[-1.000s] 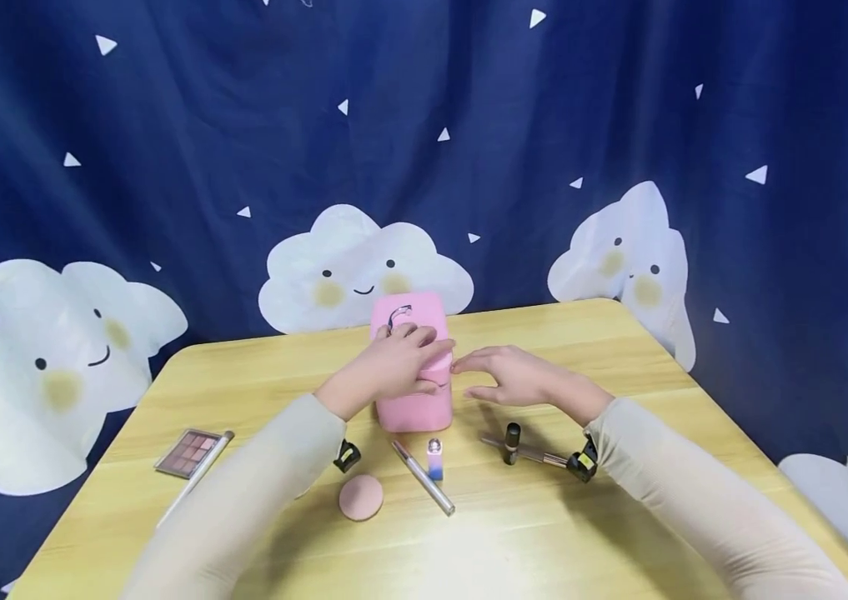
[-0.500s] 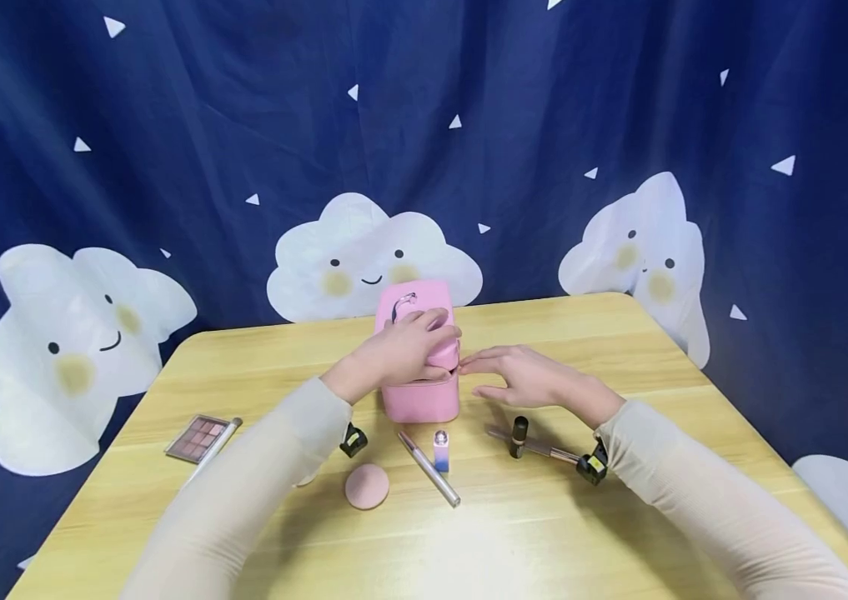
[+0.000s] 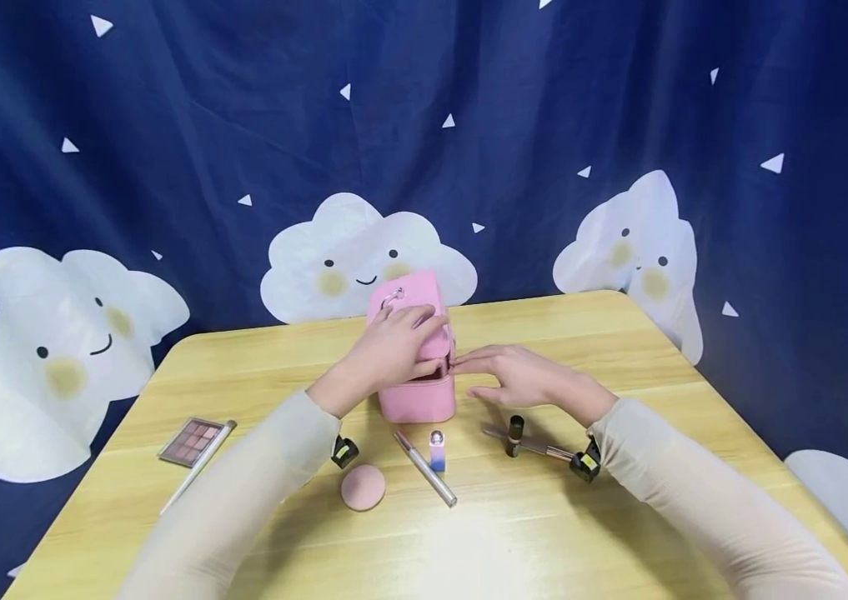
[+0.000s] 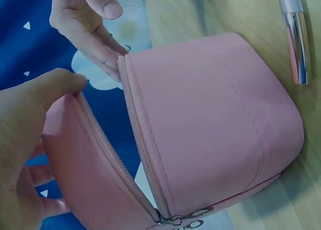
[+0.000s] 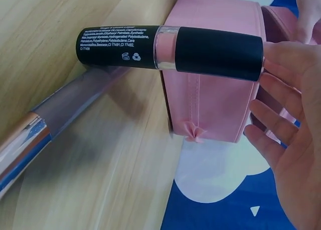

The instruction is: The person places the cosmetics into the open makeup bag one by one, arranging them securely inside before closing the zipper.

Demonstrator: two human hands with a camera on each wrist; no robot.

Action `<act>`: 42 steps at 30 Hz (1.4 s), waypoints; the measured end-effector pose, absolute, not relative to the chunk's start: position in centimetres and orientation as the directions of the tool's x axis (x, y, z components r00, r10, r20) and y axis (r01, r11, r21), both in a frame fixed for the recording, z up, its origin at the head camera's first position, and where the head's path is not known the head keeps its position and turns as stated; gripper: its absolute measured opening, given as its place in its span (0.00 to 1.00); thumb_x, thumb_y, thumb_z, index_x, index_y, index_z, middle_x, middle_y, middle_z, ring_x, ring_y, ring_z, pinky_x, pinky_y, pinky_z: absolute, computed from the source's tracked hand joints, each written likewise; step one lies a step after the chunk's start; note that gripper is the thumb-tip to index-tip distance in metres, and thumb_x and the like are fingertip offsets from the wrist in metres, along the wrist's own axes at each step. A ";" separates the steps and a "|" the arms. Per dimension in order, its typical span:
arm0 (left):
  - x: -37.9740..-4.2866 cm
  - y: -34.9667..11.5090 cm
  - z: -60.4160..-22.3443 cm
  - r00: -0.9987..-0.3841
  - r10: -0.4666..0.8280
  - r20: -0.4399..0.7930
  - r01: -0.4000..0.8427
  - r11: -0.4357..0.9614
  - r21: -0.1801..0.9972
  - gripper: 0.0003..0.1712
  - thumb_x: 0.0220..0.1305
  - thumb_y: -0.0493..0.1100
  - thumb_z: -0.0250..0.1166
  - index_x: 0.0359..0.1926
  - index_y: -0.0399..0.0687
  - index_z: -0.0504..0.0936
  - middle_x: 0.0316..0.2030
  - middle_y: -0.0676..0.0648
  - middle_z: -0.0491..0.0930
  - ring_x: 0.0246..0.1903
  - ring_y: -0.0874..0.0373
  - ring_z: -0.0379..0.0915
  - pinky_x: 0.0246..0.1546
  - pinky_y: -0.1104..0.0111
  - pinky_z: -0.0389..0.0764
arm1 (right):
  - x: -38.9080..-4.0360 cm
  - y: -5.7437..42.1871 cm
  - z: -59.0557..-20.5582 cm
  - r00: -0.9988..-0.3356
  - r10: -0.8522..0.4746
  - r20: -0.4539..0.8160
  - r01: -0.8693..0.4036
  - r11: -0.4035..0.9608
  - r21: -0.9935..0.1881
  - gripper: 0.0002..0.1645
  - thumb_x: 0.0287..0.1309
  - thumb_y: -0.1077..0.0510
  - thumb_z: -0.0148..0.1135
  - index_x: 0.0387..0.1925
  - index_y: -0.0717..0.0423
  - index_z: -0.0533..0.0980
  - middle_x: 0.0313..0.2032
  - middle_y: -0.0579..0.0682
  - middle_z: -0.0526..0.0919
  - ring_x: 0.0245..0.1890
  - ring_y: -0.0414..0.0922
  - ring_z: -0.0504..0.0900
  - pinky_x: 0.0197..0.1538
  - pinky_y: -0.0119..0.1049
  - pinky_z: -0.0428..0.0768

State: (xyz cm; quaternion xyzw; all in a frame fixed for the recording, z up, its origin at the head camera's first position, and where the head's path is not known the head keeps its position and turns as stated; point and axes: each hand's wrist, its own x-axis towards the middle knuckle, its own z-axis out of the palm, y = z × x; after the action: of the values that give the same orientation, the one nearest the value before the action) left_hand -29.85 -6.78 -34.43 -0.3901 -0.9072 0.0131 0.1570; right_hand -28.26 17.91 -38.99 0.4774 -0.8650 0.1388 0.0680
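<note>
A pink zippered makeup bag (image 3: 418, 404) stands at the back middle of the table. Its lid (image 4: 100, 169) is tilted up, leaving a gap along the zipper, and the zipper pulls (image 4: 193, 217) sit at one end of that gap. My left hand (image 3: 388, 346) grips the lid, thumb at the zipper edge and fingers over the top. On the bag's right side, my right hand (image 3: 519, 375) reaches its extended fingers to the rim at the gap; the right wrist view shows its palm (image 5: 306, 129) beside the bag, holding nothing.
Near the bag stand a black-capped lip tube (image 3: 514, 437) and a pink-blue lipstick (image 3: 436, 457). A brush (image 3: 553, 452), a silver pen-like tube (image 3: 427, 472) and a round pink puff (image 3: 363, 487) lie closer. Far left are an eyeshadow palette (image 3: 191, 442) and a slim brush (image 3: 197, 468).
The bag's lid has risen under my left hand, and the gap along its front and right side has widened. My right fingertips stay at the bag's right rim.
</note>
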 end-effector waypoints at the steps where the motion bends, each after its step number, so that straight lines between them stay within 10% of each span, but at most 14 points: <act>1: -29.8 -7.0 -34.4 -0.633 0.714 0.300 0.707 0.691 -0.152 0.37 0.62 0.62 0.63 0.68 0.52 0.69 0.63 0.43 0.69 0.62 0.47 0.67 0.63 0.44 0.64 | -28.2 17.9 -39.0 -0.537 -0.806 0.249 -0.843 0.506 -0.181 0.26 0.65 0.50 0.59 0.62 0.54 0.75 0.60 0.51 0.77 0.62 0.52 0.74 0.65 0.47 0.69; 16: -28.2 -10.4 -34.1 -0.576 0.547 0.608 0.647 0.759 -0.070 0.27 0.62 0.53 0.64 0.59 0.47 0.76 0.59 0.41 0.73 0.52 0.42 0.75 0.40 0.49 0.82 | -27.7 17.6 -38.9 -0.534 -0.799 0.277 -0.845 0.498 -0.194 0.24 0.64 0.52 0.60 0.59 0.56 0.77 0.58 0.54 0.79 0.59 0.53 0.76 0.62 0.50 0.71; 42: -27.2 -15.5 -36.0 -0.684 0.129 0.718 0.508 0.790 0.342 0.27 0.60 0.46 0.68 0.59 0.42 0.74 0.62 0.40 0.69 0.55 0.41 0.72 0.46 0.43 0.77 | -27.9 16.5 -38.3 -0.569 -0.781 0.260 -0.823 0.540 -0.179 0.20 0.65 0.51 0.61 0.55 0.54 0.78 0.56 0.50 0.78 0.59 0.49 0.76 0.62 0.46 0.72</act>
State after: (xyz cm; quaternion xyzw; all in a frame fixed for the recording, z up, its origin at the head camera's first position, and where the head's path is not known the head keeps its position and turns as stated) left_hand -27.17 -15.51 -36.04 -0.1817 -0.8775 -0.2679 0.3538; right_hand -27.88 16.47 -38.28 0.4585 -0.8742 0.1416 0.0743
